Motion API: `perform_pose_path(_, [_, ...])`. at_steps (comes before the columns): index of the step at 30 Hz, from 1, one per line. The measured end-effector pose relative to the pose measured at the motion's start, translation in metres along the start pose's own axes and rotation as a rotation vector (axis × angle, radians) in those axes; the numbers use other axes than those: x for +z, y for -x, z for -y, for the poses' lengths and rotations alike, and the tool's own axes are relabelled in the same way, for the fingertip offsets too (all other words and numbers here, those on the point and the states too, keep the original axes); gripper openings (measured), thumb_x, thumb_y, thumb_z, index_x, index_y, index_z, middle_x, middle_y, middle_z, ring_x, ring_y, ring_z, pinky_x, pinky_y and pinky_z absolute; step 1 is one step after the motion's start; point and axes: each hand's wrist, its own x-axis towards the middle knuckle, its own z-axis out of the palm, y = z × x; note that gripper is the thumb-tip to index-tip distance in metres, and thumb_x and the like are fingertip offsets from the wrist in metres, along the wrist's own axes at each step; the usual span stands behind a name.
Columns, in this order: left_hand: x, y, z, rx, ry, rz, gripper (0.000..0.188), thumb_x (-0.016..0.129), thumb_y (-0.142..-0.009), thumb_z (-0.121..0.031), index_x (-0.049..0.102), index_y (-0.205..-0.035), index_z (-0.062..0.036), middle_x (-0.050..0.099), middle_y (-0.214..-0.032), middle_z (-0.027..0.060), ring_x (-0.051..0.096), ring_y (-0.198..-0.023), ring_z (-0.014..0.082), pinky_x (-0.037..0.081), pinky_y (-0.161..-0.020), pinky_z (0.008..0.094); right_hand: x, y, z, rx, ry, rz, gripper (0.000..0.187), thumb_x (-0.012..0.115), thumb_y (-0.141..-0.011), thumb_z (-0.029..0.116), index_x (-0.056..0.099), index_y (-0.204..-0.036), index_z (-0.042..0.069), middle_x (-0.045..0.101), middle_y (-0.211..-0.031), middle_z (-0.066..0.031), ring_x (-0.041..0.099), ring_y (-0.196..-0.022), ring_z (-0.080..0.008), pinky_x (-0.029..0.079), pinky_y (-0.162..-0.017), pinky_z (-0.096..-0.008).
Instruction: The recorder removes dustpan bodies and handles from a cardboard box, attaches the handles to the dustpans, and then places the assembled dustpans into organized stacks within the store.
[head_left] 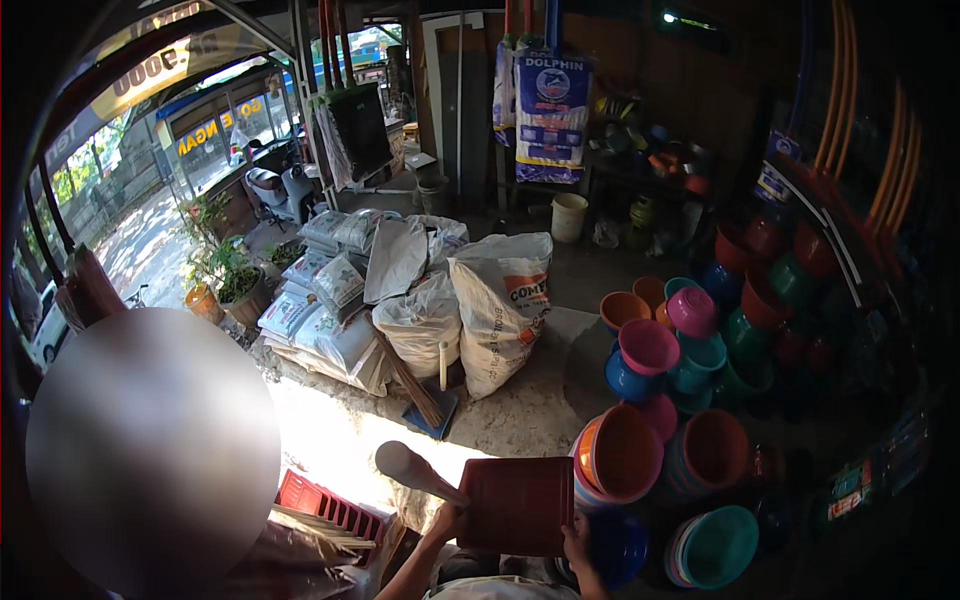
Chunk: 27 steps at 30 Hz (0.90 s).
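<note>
A dark red rectangular tray [515, 505] is held in front of my body at the lower middle. My left hand [449, 521] is closed at its left side. On the right edge, my right hand [577, 545] grips the tray near its lower corner. A brownish club-shaped object [405, 464] with a rounded end points up and left from beside my left hand; whether that hand also holds it, I cannot tell. Both sets of fingers are partly hidden.
Stacked colourful basins [625, 455] crowd the right side. Ahead stand a big white sack [500, 310] and piled packed bags [325, 300], with a stick broom [410, 380] leaning there. A red slatted crate [325, 505] lies lower left, near a large blurred patch.
</note>
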Motion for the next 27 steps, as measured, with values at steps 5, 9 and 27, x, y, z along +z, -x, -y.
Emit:
perform_pose_path(5, [-0.019, -0.069, -0.014, -0.124, 0.007, -0.098, 0.036, 0.061, -0.086, -0.028, 0.059, -0.113, -0.0040, 0.068, -0.101, 0.0201, 0.067, -0.098, 0.0341, 0.052, -0.077, 0.0414, 0.035, -0.091, 0.000, -0.034, 0.036, 0.112, 0.058, 0.059, -0.079, -0.002, 0.044, -0.135, 0.001, 0.063, -0.117, -0.0147, 0.062, -0.105, -0.0227, 0.048, -0.093, -0.0341])
perform_pose_path(9, [-0.040, -0.137, -0.015, -0.172, 0.183, -0.253, 0.046, 0.067, -0.085, -0.030, 0.055, -0.122, -0.0064, 0.067, -0.107, 0.0185, 0.066, -0.102, 0.0319, 0.052, -0.084, 0.0418, 0.078, -0.183, 0.042, -0.062, 0.157, 0.163, 0.057, 0.060, -0.080, -0.002, 0.045, -0.134, 0.002, 0.065, -0.113, -0.0135, 0.064, -0.101, -0.0212, 0.049, -0.091, -0.0326])
perform_pose_path(27, [-0.134, -0.193, -0.034, -0.255, 0.215, -0.867, 0.015, 0.068, -0.087, -0.015, 0.059, -0.090, -0.0028, 0.055, -0.078, 0.0016, 0.052, -0.077, 0.0125, 0.047, -0.068, 0.0334, 0.316, -0.388, 0.140, -0.109, 0.146, 0.848, 0.049, 0.059, -0.083, -0.005, 0.049, -0.131, -0.003, 0.058, -0.132, -0.0140, 0.055, -0.122, -0.0215, 0.043, -0.102, -0.0329])
